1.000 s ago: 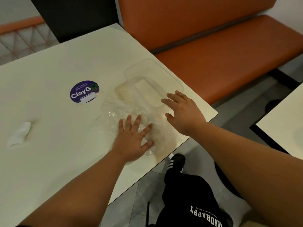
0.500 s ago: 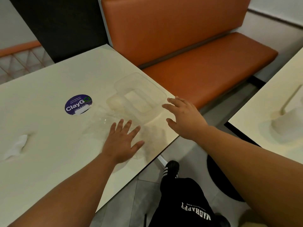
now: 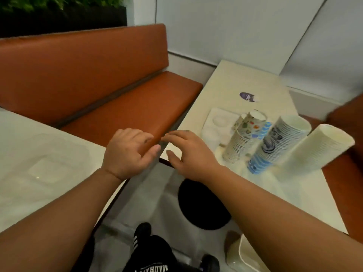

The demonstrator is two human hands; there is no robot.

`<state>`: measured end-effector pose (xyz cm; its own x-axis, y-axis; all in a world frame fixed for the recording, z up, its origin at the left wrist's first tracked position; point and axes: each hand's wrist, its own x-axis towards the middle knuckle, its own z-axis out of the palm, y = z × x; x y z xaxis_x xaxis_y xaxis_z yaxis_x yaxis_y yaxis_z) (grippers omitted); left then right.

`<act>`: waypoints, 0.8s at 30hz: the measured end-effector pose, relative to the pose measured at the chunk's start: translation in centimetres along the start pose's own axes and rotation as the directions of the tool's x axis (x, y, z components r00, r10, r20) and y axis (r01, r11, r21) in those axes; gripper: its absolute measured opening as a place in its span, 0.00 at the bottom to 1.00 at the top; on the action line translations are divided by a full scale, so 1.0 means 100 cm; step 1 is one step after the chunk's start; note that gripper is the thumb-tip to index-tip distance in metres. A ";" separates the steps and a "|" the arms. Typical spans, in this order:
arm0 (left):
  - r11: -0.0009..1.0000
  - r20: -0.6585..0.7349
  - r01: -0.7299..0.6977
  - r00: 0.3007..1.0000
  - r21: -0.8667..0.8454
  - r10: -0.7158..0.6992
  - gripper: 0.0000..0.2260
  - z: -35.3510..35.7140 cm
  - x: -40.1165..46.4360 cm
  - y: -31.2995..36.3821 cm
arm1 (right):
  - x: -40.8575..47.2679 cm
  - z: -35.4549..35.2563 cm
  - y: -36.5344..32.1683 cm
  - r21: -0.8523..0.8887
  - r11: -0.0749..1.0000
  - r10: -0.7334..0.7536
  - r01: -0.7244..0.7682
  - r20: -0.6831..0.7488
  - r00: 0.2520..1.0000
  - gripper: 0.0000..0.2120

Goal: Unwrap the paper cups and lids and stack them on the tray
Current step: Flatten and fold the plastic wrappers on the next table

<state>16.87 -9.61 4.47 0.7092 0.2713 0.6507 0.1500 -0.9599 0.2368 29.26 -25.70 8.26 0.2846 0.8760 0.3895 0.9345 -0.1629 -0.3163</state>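
Observation:
Three tall stacks of paper cups stand on the right table: a colourful patterned stack (image 3: pixel 246 135), a blue-and-black printed stack (image 3: pixel 275 144) and a plain white stack (image 3: pixel 318 147). Behind them lies a white tray (image 3: pixel 218 122). A clear plastic tray (image 3: pixel 47 167) rests on the left table. My left hand (image 3: pixel 127 152) hovers over the gap between the tables with loosely curled fingers, holding nothing. My right hand (image 3: pixel 188 154) reaches toward the right table, fingers spread, empty.
An orange bench (image 3: pixel 121 107) runs behind both tables. A round black table base (image 3: pixel 202 205) sits on the floor between them. A purple sticker (image 3: pixel 247 97) marks the right table. A white object (image 3: pixel 247 256) lies at the bottom right.
My view has swung right from the left table to the right one. Both hands have lifted off the plastic wrap and tray and moved right over the gap.

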 end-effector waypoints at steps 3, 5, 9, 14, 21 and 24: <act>0.993 -0.022 -0.057 0.998 -0.108 0.055 0.22 0.022 0.048 0.054 | -0.034 -0.039 0.039 -0.017 0.990 0.136 -0.140 -0.128 0.982 0.15; 0.980 -0.052 -0.118 0.992 -0.162 0.111 0.20 0.036 0.077 0.091 | -0.058 -0.061 0.061 -0.013 0.977 0.204 -0.212 -0.217 0.955 0.13; 0.933 -0.059 -0.272 0.962 -0.235 0.266 0.17 0.059 0.129 0.164 | -0.114 -0.085 0.104 0.027 0.904 0.415 -0.427 -0.295 0.861 0.12; 0.909 0.180 -0.407 0.891 -0.092 0.417 0.21 0.078 0.176 0.240 | -0.174 -0.085 0.144 0.040 0.757 0.645 -0.652 -0.201 0.737 0.10; 0.882 0.485 -0.460 0.798 0.105 0.359 0.14 0.103 0.184 0.270 | -0.177 -0.073 0.173 0.240 0.463 0.873 -0.853 0.044 0.486 0.24; 0.922 0.512 -0.388 0.791 -0.001 0.334 0.11 0.096 0.179 0.271 | -0.162 -0.068 0.173 0.403 0.411 0.883 -0.818 0.045 0.467 0.31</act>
<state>40.22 -31.39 15.64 0.9641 -0.1419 0.2244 -0.1379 -0.9899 -0.0332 42.28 -45.77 2.34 0.9488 0.2850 -0.1363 0.0658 -0.6004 -0.7970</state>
